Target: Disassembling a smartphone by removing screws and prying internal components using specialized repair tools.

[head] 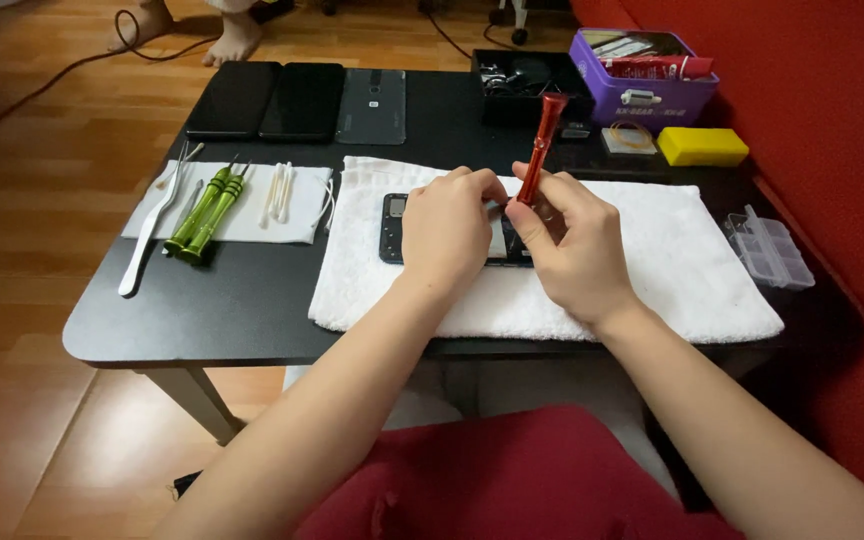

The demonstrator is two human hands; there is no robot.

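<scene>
Red screwdriver (pixel 540 147) upright, pinched in right hand (pixel 572 240), tip on opened phone (pixel 392 228). Left hand (pixel 449 228) presses the phone flat on white towel (pixel 672 250); green screwdrivers (pixel 204 213) lie far left.

A low black table (pixel 252 320) with rounded corners is set on a warm, orange-brown wooden floor (pixel 32 250), where a soft glare is reflected at the near left. A red sofa (pixel 832 120) is seen along the right side, close against the table. At the far left, a dark cable (pixel 72 65) is trailed across the floorboards. No walls or windows are shown.
</scene>
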